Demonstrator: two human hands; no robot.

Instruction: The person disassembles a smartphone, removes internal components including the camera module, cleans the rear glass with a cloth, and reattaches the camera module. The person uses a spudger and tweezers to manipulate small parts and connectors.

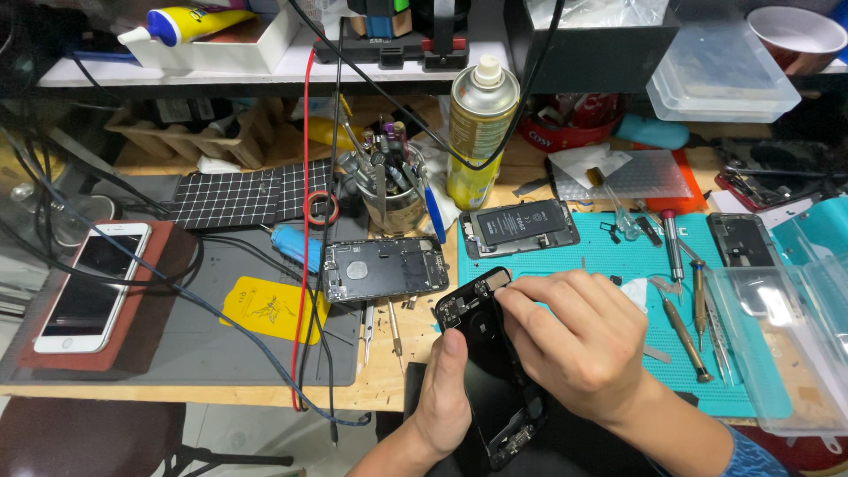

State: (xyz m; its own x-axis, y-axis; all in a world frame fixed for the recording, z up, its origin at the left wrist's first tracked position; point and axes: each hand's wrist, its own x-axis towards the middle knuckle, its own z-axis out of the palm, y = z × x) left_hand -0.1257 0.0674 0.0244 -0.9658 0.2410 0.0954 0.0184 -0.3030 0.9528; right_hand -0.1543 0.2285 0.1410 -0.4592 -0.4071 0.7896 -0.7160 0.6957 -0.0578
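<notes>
Left hand (444, 389) grips black phone shell (486, 371) at bench front edge, thumb pressed on it. Right hand (579, 340) fingertips pinched together at shell's top corner. Behind: cup (395, 208) packed with tools; clear tray (720, 75) stacked on shelf, contents unclear.
</notes>
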